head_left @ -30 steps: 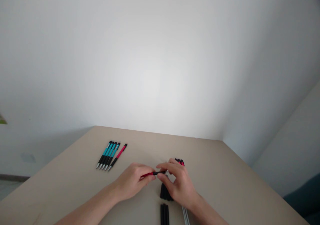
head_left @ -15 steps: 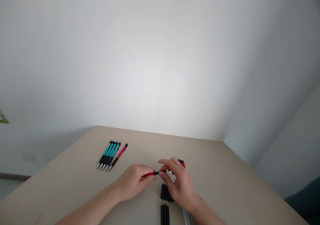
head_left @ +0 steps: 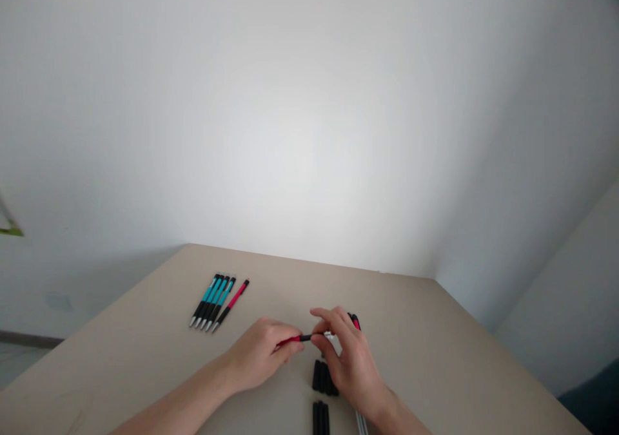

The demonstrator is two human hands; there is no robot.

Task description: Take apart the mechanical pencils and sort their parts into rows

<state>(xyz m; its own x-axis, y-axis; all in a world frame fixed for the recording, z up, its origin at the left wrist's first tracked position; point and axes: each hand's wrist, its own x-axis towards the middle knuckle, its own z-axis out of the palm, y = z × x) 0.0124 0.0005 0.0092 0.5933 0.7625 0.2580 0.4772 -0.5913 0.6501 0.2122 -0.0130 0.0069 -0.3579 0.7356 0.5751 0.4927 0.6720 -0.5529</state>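
A red and black pen (head_left: 305,338) lies level between my two hands, a little above the table. My left hand (head_left: 264,351) is closed round its red barrel. Thumb and forefinger of my right hand (head_left: 345,351) pinch the black grip end, where a silvery tip partly shows; the other fingers are raised. Beneath and beside my right hand are short black grips (head_left: 321,377), partly covered by it. Nearer me lie more black tubes (head_left: 320,417). Behind the right hand, red and black pen barrels (head_left: 355,321) peek out, and thin clear refills (head_left: 361,422) show under the wrist.
At the table's far left lie several teal and black pens (head_left: 213,301) side by side, with one assembled red and black pen (head_left: 232,303) at their right. The beige table (head_left: 435,357) meets a white wall (head_left: 300,132) at the back. Something dark (head_left: 592,396) stands off its right edge.
Both hands keep hold of the pen in nearly the same pose. The whole view has shifted slightly, so everything sits a little lower and further right.
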